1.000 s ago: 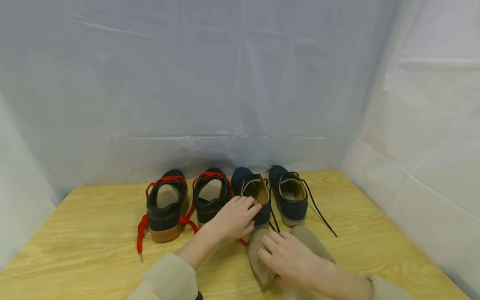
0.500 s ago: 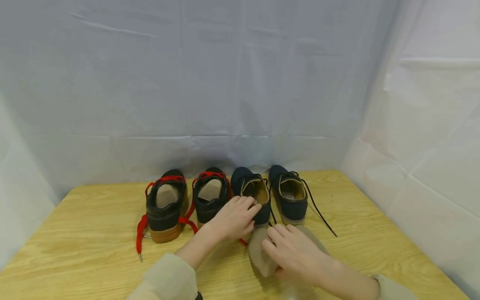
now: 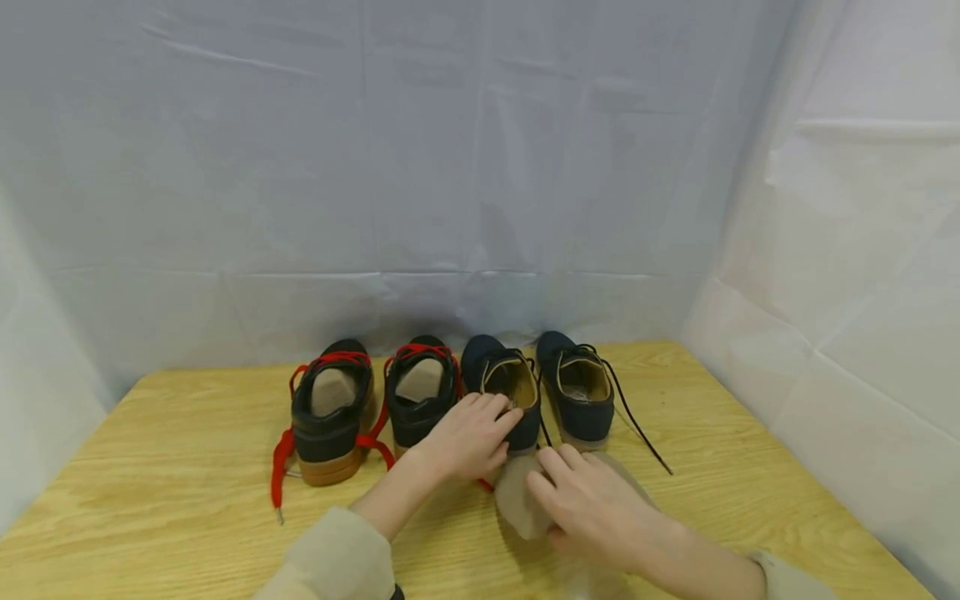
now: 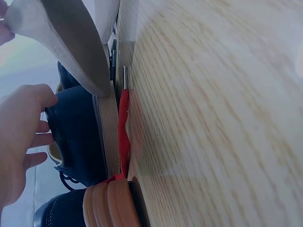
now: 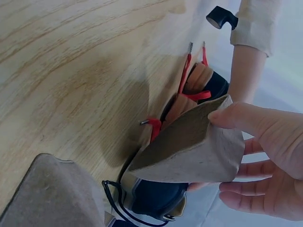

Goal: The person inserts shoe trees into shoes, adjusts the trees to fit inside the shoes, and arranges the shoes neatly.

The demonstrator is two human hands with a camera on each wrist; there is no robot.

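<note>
My left hand (image 3: 480,429) grips the heel collar of the left navy shoe (image 3: 497,372), its fingers curled over the rim; the left wrist view shows the hand (image 4: 21,132) against that shoe (image 4: 78,137). My right hand (image 3: 581,500) pinches a beige insole (image 3: 516,502) and holds it tilted just behind that shoe's heel. The right wrist view shows the bent insole (image 5: 194,151) between thumb and fingers (image 5: 265,137). A second beige insole (image 3: 628,477) lies flat on the table under my right wrist.
The shoes stand in a row at the back of the wooden table (image 3: 187,467): two black ones with red laces (image 3: 330,408) (image 3: 420,392) holding insoles, then the navy pair, the right one (image 3: 577,387) trailing a black lace (image 3: 637,429). White sheeting closes three sides.
My right hand has carried the insole forward and a little up, towards the navy shoe's heel. My left hand and the shoes have stayed put.
</note>
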